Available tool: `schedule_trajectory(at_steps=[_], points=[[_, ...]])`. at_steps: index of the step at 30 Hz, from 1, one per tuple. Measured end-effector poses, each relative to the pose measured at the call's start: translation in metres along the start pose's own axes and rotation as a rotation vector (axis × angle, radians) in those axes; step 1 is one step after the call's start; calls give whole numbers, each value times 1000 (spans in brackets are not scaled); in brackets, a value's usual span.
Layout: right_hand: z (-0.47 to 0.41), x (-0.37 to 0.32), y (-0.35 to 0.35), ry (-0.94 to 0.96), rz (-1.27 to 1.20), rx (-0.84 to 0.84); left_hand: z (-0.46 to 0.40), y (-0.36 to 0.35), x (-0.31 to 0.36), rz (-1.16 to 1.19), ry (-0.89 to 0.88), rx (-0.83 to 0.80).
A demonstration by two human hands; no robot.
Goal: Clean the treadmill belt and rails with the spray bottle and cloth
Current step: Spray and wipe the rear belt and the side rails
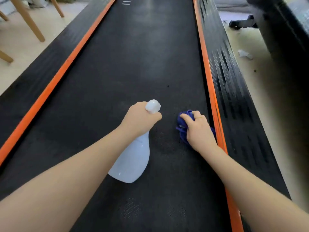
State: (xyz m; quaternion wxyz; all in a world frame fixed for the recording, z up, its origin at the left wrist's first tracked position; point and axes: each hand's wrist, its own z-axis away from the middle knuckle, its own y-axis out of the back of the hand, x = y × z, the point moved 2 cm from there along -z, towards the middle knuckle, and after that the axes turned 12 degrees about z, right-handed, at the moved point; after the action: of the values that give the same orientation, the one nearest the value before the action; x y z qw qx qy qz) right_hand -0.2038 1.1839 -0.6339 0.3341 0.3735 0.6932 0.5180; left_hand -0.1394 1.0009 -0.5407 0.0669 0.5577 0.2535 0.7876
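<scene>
Blue cloth (184, 129) is bunched on the belt (133, 67), right next to the orange right rail (211, 91), with my right hand (199, 131) pressing down and gripping it. Left hand (142, 119) is wrapped around the spray bottle (132, 161) neck. Tip, I'd say: press firmly and wipe in long overlapping strokes toward the rail.

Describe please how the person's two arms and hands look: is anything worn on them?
Both forearms are bare, with no sleeves, gloves, watch or bracelet in view. The right hand wears one thin gold-coloured ring on a finger. The left hand shows no ring on the parts that can be seen; its fingers are mostly hidden.
</scene>
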Motion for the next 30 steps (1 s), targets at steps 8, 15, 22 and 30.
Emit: schedule_trajectory(at_steps=[8, 15, 22, 30], points=[[-50, 17, -9, -326, 127, -7, -7, 13, -5, 79, 78, 34], [-15, -14, -8, 159, -77, -8, -1, 19, -19, 59, 162, 18], [-38, -55, -3, -165, -3, -84, 17, 54, -37, 50, 163, 61], [-38, -99, -20, -2, -1, -106, 31, 99, -64, 72, 204, 147]])
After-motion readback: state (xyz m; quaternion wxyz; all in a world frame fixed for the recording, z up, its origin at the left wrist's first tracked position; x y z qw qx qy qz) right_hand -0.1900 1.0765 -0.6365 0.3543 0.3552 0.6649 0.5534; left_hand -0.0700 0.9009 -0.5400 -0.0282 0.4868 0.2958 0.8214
